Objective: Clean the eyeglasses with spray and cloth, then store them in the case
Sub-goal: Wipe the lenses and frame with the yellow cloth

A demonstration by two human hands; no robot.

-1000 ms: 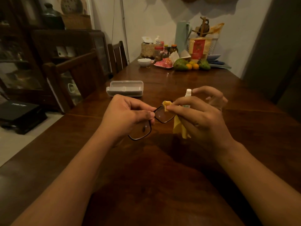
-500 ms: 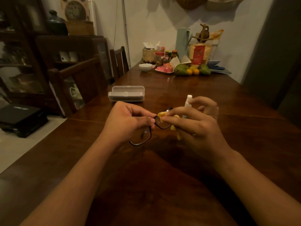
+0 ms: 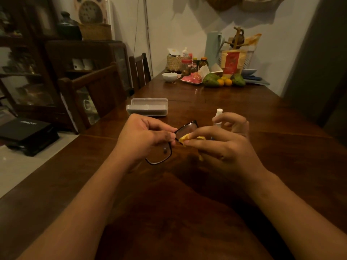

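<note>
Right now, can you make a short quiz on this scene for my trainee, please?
1. True or false: the case is closed.
2. Which hand pinches the cloth? A) left B) right
3. Fill in: the spray stands behind the ____ hand.

Key:
1. False: its lid stands open on the table.
2. B: the right hand presses it on a lens of the glasses, which the left hand holds at the bridge.
3. right

The left hand [image 3: 146,136] pinched the black-framed eyeglasses [image 3: 170,143] at the bridge while the right hand [image 3: 223,145] pressed a yellow cloth [image 3: 185,139] against one lens, above the wooden table [image 3: 187,212].
</note>
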